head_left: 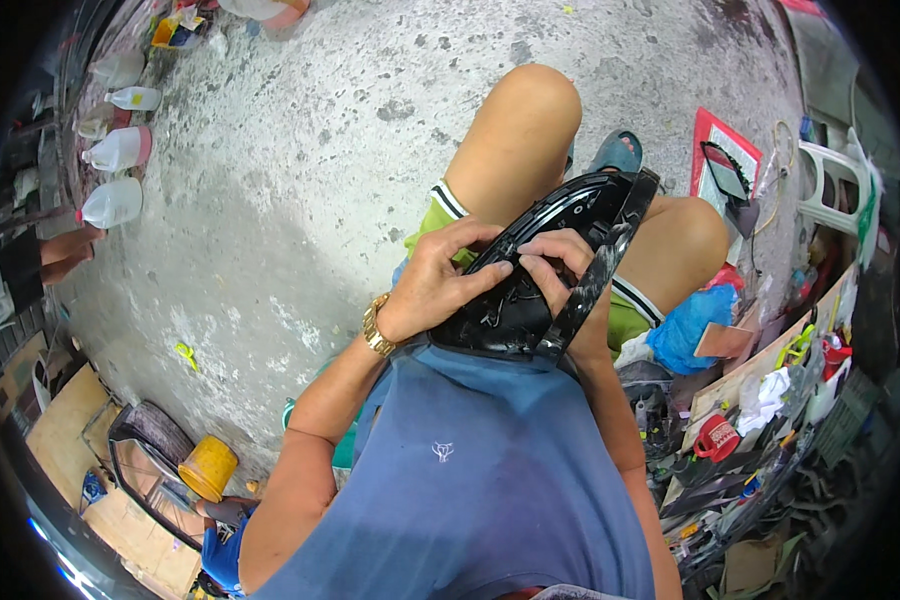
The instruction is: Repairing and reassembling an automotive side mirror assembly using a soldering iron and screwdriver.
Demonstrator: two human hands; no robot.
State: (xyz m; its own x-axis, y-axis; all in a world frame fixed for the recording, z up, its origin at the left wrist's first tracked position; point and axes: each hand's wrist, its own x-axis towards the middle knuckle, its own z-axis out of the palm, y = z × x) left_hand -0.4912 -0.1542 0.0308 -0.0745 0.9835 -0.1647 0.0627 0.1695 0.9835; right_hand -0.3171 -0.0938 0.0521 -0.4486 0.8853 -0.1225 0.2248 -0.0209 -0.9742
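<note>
On my lap rests a glossy black curved housing (503,320) with a hollow inside and a long, scuffed flat strip along its right side. My left hand (425,282), with a gold watch (374,325) at the wrist, grips the housing's left rim, its thumb reaching over the hollow. Reaching over the strip, my right hand (566,262) has its thumb and fingers pinched together inside the hollow, close to the left thumb tip. Whatever the right fingertips hold, if anything, is too small to make out.
Plastic jugs (113,203) stand at the left. A yellow bucket (208,468) and a tyre (150,432) are at the lower left, near another person's blue sleeve (224,558). To the right lie a blue plastic bag (692,330), a red mug (716,438) and cluttered tools.
</note>
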